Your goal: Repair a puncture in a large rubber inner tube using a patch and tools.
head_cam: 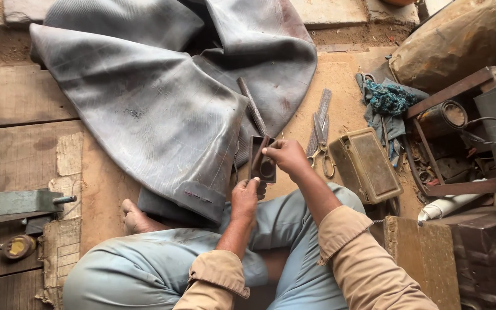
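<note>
Seated cross-legged on worn wooden planks (24, 97), pale blue trousers and rolled tan sleeves low in the view. Left hand (244, 198) clamped around the lower end of a small dark rectangular rubber patch (262, 161), thumb pressed on its bottom edge, holding it upright just in front of the knees. Right hand (285, 155) pinched on a thin stick-like tool (259, 152), tip laid across the face of the rubber patch; exactly what kind of tool, cannot tell. A round ring mark showing on the lower half of the patch. Directly behind the rubber patch, a big grey inner tube (144, 97) sprawled flat and folded, its near edge touching the bare foot (136, 217) to the left of the patch. A long ribbed metal rasp (252, 106) lying on the tube, slanting down toward the patch. Just right of the rubber patch, a pair of scissors (321, 140) on the sandy boards, and further right again an olive-coloured box (368, 166) with a closed lid. Beyond that, a teal rag (390, 97) heaped on grey cloth, near a clutter of rusty metal parts. Well left of the patch, a grey metal vise (21, 202) at the edge of the planks.
</note>
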